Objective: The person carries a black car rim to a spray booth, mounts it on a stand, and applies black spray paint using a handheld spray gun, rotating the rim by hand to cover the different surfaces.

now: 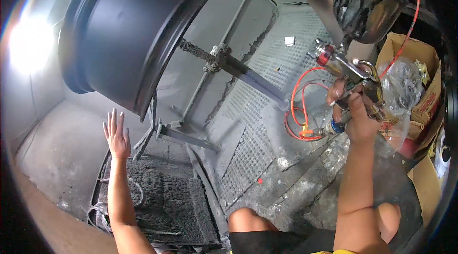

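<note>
At the upper left hangs a large dark wheel rim [124, 29], its barrel facing me. My left hand [117, 134] is raised just below its lower edge, palm flat and fingers stretched, holding nothing. In my right hand [358, 111] is a metal spray gun [350, 65], its handle wrapped by my fingers. A paint-smeared cup [365, 15] sits on top of the gun, and its nozzle end points left. From the fitting below my right hand runs an orange air hose [293, 130], looped beside the gun.
A grey-coated metal stand [248, 79] reaches from the wheel rim across the booth. Below my left hand lies a dark, crusted filter panel [171, 192]. Open cardboard boxes [431, 96] with plastic bags stand at the right. A red cap [260, 181] lies on the stained floor.
</note>
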{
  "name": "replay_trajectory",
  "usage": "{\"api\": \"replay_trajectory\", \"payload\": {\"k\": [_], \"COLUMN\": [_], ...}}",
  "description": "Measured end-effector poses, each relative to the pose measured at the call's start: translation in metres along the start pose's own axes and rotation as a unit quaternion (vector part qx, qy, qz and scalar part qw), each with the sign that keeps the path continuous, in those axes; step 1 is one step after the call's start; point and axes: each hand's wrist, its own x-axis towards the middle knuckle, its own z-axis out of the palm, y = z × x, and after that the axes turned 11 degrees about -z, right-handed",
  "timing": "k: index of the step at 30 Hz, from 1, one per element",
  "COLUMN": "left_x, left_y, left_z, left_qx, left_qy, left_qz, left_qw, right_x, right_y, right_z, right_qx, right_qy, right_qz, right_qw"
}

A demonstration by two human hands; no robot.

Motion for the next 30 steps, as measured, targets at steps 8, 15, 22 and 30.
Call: {"api": "replay_trajectory", "payload": {"k": [8,15,22,30], "left_x": [-0.079,-0.246,-0.278,-0.285], "left_y": [0.060,0.223,0.274,0.275], "left_z": [-0.005,-0.032,-0.039,-0.041], "left_qx": [-0.242,-0.366,-0.570,-0.563], "left_qy": [0.072,-0.443,-0.367,-0.375], "left_qz": [-0.050,0.372,0.377,0.351], "left_qw": [0.966,0.728,0.631,0.648], "right_x": [0.006,0.010,0.013,0.016], "right_y": [0.003,0.005,0.002,-0.011], "right_z": [-0.011,-0.017,-0.009,0.015], "right_qx": [-0.019,0.006,-0.049,-0.079], "right_qy": [0.043,0.071,0.106,0.102], "right_qz": [-0.002,-0.024,0.001,-0.030], "right_qw": [0.999,0.997,0.993,0.991]}}
